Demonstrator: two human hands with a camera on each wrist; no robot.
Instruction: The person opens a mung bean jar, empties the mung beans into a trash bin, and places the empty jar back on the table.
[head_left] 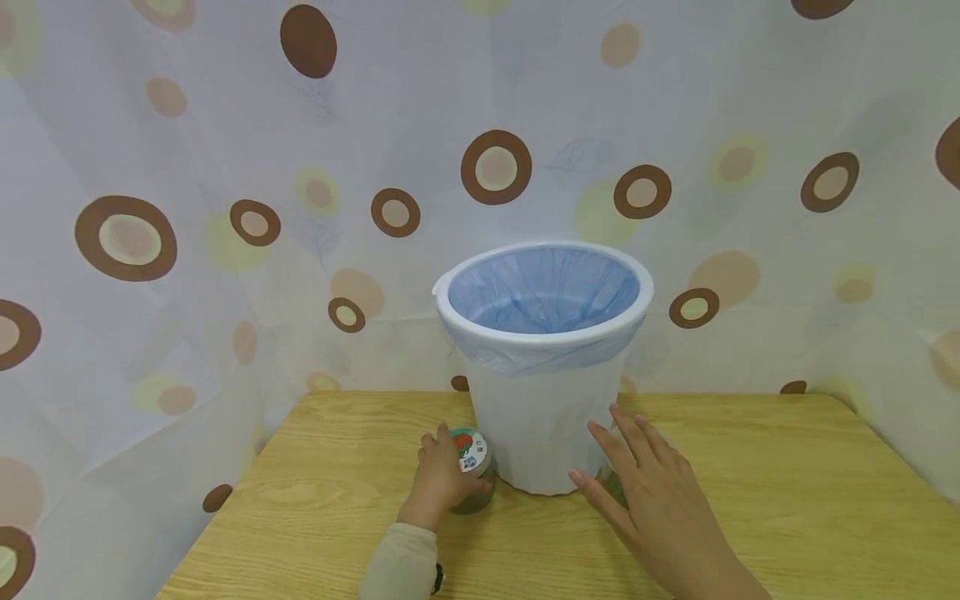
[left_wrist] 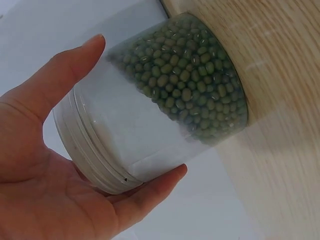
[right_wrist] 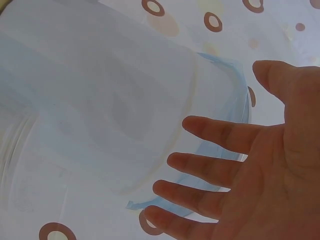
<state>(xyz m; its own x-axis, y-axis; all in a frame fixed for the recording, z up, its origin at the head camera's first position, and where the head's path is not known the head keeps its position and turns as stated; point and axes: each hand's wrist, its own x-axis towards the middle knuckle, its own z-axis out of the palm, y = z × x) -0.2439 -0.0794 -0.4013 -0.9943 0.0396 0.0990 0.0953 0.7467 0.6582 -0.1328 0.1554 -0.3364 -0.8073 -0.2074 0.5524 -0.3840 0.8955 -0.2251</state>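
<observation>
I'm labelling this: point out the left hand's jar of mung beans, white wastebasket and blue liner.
Jar of mung beans (left_wrist: 122, 122), left wrist view: bare clear wall.
White wastebasket (head_left: 547, 421), head view: front wall.
Blue liner (head_left: 547, 279), head view: far inner side.

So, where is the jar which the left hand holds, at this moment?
In the head view, the jar is low near the picture's middle, held in the left hand, just left of the white bin.
</observation>
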